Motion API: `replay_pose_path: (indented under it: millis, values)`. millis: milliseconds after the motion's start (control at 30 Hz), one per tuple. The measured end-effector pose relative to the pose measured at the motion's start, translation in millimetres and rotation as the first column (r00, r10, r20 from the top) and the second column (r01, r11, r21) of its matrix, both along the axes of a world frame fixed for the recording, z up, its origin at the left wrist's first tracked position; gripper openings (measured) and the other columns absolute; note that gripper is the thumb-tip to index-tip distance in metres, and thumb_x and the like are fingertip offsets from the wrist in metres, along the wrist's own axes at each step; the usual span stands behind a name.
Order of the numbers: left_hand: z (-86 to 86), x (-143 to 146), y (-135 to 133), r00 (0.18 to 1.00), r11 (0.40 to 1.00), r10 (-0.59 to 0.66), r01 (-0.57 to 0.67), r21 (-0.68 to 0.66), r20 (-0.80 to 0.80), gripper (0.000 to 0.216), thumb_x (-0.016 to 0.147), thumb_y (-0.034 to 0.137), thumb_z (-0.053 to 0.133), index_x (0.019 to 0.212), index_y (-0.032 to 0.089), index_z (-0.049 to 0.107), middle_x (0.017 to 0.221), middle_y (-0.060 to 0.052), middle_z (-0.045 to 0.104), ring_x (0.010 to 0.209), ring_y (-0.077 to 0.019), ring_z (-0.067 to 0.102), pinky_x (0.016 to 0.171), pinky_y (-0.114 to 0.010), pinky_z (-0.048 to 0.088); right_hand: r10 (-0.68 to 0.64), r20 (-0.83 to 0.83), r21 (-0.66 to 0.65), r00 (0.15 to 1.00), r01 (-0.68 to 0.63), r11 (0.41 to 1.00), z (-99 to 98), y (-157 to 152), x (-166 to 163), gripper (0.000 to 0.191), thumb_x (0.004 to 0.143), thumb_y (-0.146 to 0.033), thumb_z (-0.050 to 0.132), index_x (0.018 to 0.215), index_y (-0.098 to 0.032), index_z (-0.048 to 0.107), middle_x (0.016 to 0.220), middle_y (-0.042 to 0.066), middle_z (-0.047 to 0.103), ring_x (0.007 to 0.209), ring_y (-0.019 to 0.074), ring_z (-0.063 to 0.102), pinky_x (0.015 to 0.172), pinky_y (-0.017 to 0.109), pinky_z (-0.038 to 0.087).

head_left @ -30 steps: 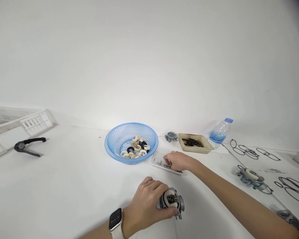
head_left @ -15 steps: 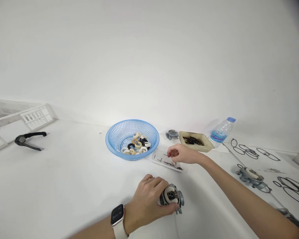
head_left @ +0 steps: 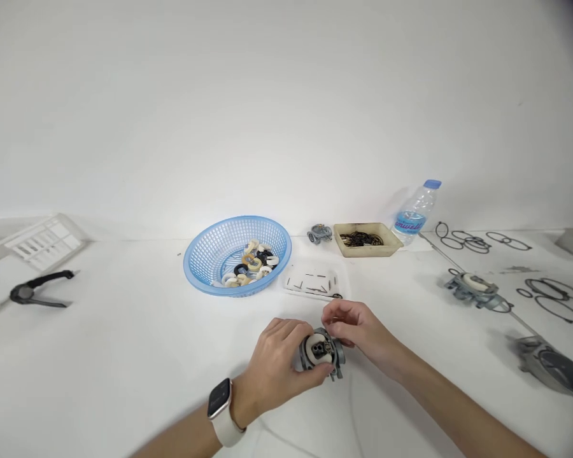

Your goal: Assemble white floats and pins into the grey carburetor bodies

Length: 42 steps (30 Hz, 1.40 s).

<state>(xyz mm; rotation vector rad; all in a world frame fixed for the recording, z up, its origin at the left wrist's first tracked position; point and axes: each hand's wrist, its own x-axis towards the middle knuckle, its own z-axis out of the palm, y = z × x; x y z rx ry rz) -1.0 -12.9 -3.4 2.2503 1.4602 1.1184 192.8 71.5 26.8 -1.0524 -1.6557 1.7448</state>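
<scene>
My left hand (head_left: 281, 359) is wrapped round a grey metal carburetor (head_left: 337, 356) on the white table, thumb in front and fingers behind. A white C-shaped float (head_left: 311, 349) sits in the carburetor's open top. At its right rear edge, the fingers of my right hand (head_left: 356, 327) are pinched together; whatever is between them is too small or hidden to make out. Behind the hands, a shallow white tray (head_left: 293, 294) holds several thin metal pins and a small black ring.
A blue basket (head_left: 191, 257) of floats stands behind left, a beige tray (head_left: 367, 252) of black rings behind right. Beyond are another carburetor (head_left: 319, 234) and a water bottle (head_left: 413, 216). Rings and carburetor bodies (head_left: 477, 289) lie right; a black hinged tool (head_left: 26, 292) lies far left.
My right hand has come back from the white tray to the carburetor, its fingers pinched. My left hand keeps its hold. The camera view has shifted a little.
</scene>
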Motion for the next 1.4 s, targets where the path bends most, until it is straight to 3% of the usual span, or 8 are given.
replay_pose_path:
  millis: [233, 433, 700, 900, 1000, 1100, 1167, 1400]
  values:
    - [1.5, -1.2, 0.9, 1.000, 1.000, -0.003, 0.003, -0.031, -0.026, 0.034, 0.080, 0.031, 0.080, 0.106, 0.024, 0.059, 0.093, -0.001, 0.073, 0.082, -0.0238, 0.068, 0.076, -0.038, 0.052, -0.055, -0.060, -0.129, 0.997, 0.047, 0.991, 0.3, -2.0, 0.3, 0.014, 0.072, -0.028, 0.066, 0.081, -0.018, 0.064, 0.072, -0.003, 0.052, 0.057, 0.0085, 0.034, 0.054, 0.024, 0.026]
    - [5.7, -0.7, 0.7, 0.999, 0.999, -0.002, 0.001, -0.044, -0.033, 0.030, 0.082, 0.035, 0.077, 0.104, 0.023, 0.060, 0.089, -0.002, 0.073, 0.078, -0.0226, 0.068, 0.071, -0.035, 0.053, -0.064, -0.049, -0.119, 0.997, 0.057, 0.991, 1.0, -4.1, 1.1, 0.014, 0.070, -0.028, 0.066, 0.080, -0.018, 0.065, 0.070, -0.002, 0.052, 0.058, 0.0095, 0.036, 0.055, 0.025, 0.030]
    - [6.9, 0.6, -0.5, 1.000, 0.999, 0.010, -0.011, -0.037, -0.020, 0.026, 0.083, 0.034, 0.075, 0.102, 0.023, 0.060, 0.086, -0.001, 0.072, 0.075, -0.0218, 0.066, 0.070, -0.034, 0.052, -0.018, 0.020, 0.013, 1.000, 0.018, 1.000, 2.1, -1.1, 2.1, 0.011, 0.074, -0.026, 0.065, 0.077, -0.017, 0.070, 0.070, 0.001, 0.061, 0.062, 0.0128, 0.049, 0.055, 0.025, 0.035]
    - [8.0, 1.0, -1.7, 1.000, 1.000, 0.005, -0.005, -0.023, -0.014, 0.027, 0.084, 0.032, 0.074, 0.105, 0.023, 0.060, 0.089, -0.001, 0.073, 0.077, -0.0220, 0.067, 0.071, -0.035, 0.052, 0.033, 0.045, 0.196, 0.998, -0.042, 0.980, 2.0, -2.0, 5.5, 0.013, 0.079, -0.019, 0.060, 0.081, -0.020, 0.073, 0.076, 0.000, 0.065, 0.067, 0.0147, 0.051, 0.064, 0.028, 0.040]
    - [9.1, 1.0, -1.4, 1.000, 1.000, 0.002, -0.002, -0.021, -0.016, 0.025, 0.084, 0.031, 0.073, 0.104, 0.023, 0.060, 0.087, -0.001, 0.072, 0.075, -0.0218, 0.067, 0.069, -0.034, 0.052, 0.058, 0.081, 0.394, 0.995, -0.085, 0.915, 1.5, -4.1, 9.1, 0.020, 0.086, -0.017, 0.054, 0.091, -0.021, 0.073, 0.086, 0.001, 0.068, 0.071, 0.0155, 0.054, 0.064, 0.028, 0.040]
    - [9.7, 1.0, -1.1, 1.000, 1.000, -0.011, 0.011, -0.022, -0.011, 0.024, 0.085, 0.031, 0.072, 0.104, 0.023, 0.060, 0.088, -0.001, 0.072, 0.076, -0.0213, 0.066, 0.068, -0.033, 0.052, 0.093, 0.165, 0.622, 0.982, -0.177, 0.763, 2.2, -5.4, 14.5, 0.026, 0.093, -0.016, 0.047, 0.103, -0.022, 0.071, 0.088, 0.003, 0.067, 0.076, 0.0168, 0.058, 0.068, 0.029, 0.043]
    - [9.4, 0.8, -0.8, 1.000, 1.000, -0.012, 0.012, -0.022, -0.013, 0.024, 0.086, 0.031, 0.072, 0.104, 0.022, 0.059, 0.088, -0.001, 0.072, 0.075, -0.0210, 0.066, 0.068, -0.032, 0.052, 0.085, 0.199, 0.676, 0.976, -0.199, 0.709, 3.4, -5.5, 17.7, 0.027, 0.093, -0.015, 0.047, 0.107, -0.022, 0.070, 0.092, 0.004, 0.068, 0.080, 0.0174, 0.059, 0.071, 0.029, 0.045]
    - [6.1, 0.3, 0.1, 1.000, 1.000, -0.010, 0.010, -0.002, -0.020, 0.023, 0.088, 0.036, 0.070, 0.103, 0.023, 0.059, 0.087, -0.001, 0.070, 0.074, -0.0202, 0.065, 0.068, -0.032, 0.050, 0.123, 0.126, 0.483, 0.984, -0.169, 0.859, 7.3, -2.2, 21.3, 0.035, 0.086, -0.010, 0.049, 0.111, -0.025, 0.067, 0.104, 0.000, 0.069, 0.074, 0.0135, 0.057, 0.068, 0.027, 0.045]
